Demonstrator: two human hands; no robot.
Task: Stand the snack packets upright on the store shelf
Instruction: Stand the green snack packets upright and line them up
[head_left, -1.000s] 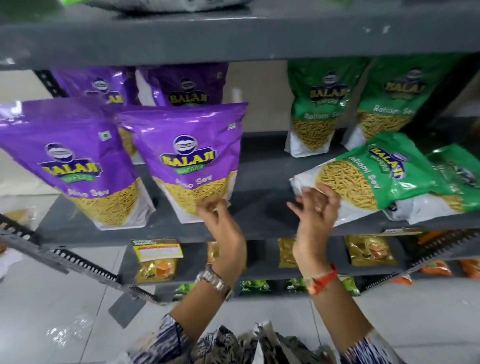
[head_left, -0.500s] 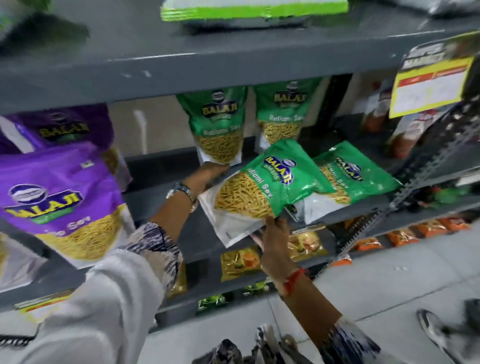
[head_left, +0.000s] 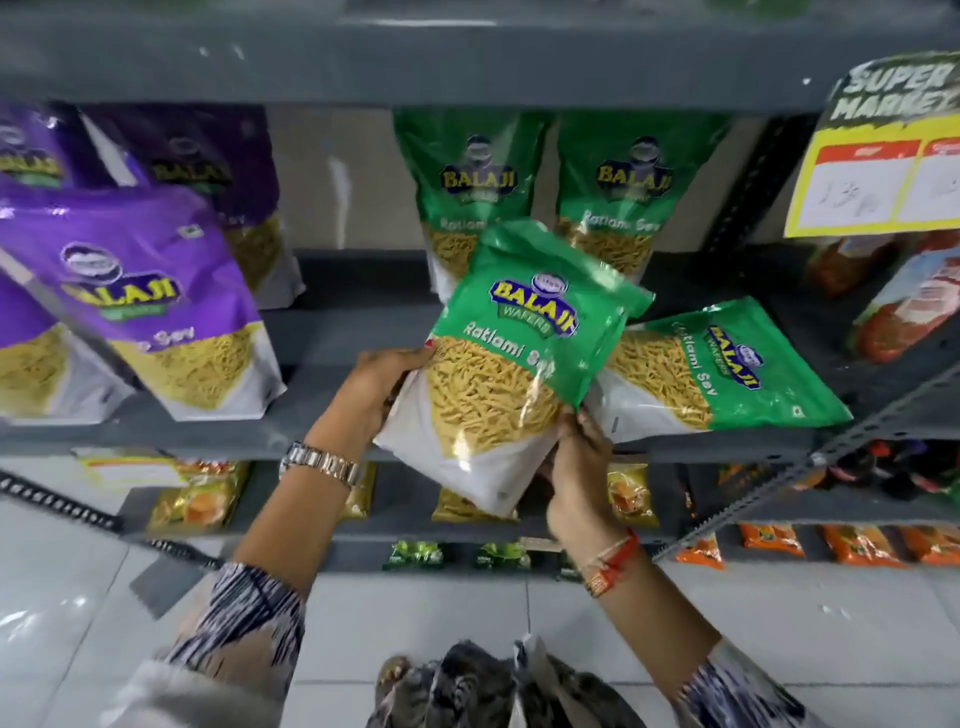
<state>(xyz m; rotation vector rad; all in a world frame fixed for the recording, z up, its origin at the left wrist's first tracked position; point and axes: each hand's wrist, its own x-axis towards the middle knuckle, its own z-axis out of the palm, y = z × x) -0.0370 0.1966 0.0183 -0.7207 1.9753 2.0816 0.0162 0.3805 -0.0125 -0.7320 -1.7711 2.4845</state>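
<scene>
both hands, left hand (head_left: 382, 382) and right hand (head_left: 582, 467), clamp a tilted green plastic ratlami sev packet (head_left: 511, 364) above the grey metal shelf (head_left: 322, 332).

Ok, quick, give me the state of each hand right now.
Left hand: closed on the left edge of the tilted green packet.
Right hand: closed on the same packet's lower right edge.

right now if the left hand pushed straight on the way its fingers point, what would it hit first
The left hand already grips the tilted green Ratlami Sev packet; pushing on up and right, it would probably press that packet into the upright green packets behind, though depth is unclear.
</scene>
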